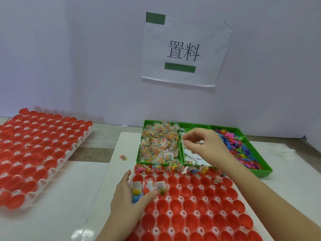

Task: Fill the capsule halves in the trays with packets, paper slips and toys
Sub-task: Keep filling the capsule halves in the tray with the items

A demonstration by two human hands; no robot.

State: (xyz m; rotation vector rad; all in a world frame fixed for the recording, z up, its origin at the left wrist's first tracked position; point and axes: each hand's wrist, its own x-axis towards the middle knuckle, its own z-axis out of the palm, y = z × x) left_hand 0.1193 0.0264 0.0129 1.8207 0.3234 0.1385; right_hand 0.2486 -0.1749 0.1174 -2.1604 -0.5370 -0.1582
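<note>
Landmark: green bin [258, 172], three compartments, standing against the wall.

- Bin contents: packets [158, 145] in the left compartment, paper slips [191, 156] in the middle, toys [240, 150] in the right.
- Near tray [168, 198]: directly in front of the bin, touching or almost touching its front wall. It carries rows of red capsule halves [196, 204], open side up.
- The row of halves closest to the bin holds packets, slips and toys. In the next row, only a few halves at the left end hold anything. The rows further from the bin show bare red.
- Second tray [57, 169]: well left of the bin, also full of red halves.
- Stray packet [123, 157]: just left of the bin, on the white board [97, 180].
- Sign [185, 51]: on the wall above the bin.

Right hand [203, 145]: over the bin's middle compartment, palm down. The fingers are curled, with thumb and fingertips [185, 142] drawn close together just above the slips. This part is blurred, so I cannot tell whether a slip is pinched.

Left hand [128, 193]: in front of the bin's left corner, at the left edge of the near tray. It is cupped round a handful [136, 190] of white paper and yellow and blue pieces. The handful sits between thumb and fingers, over the second row of halves.
</note>
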